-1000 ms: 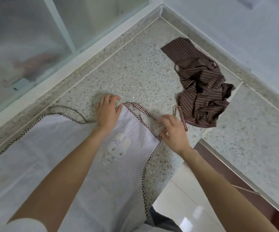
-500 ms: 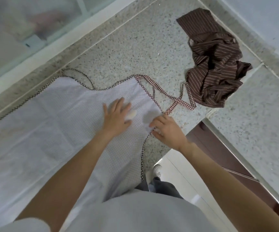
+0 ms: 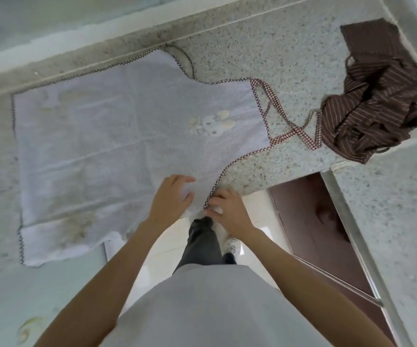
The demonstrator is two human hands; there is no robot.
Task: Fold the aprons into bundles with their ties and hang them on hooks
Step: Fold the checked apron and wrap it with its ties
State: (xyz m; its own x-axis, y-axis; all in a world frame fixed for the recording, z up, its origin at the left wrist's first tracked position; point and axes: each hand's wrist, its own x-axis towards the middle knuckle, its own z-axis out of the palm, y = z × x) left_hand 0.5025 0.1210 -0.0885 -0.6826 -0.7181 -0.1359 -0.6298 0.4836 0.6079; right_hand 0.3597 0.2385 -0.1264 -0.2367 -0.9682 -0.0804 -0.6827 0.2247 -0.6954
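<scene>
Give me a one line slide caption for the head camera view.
Both hands, left hand and right hand, at the near edge of a white apron spread on a speckled counter.

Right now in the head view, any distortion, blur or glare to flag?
Head view: strong wide-angle bending, the counter edges curve; the white apron looks soft and washed out at left; glossy floor reflects light near the right hand; the brown striped apron stays crisp.
</scene>
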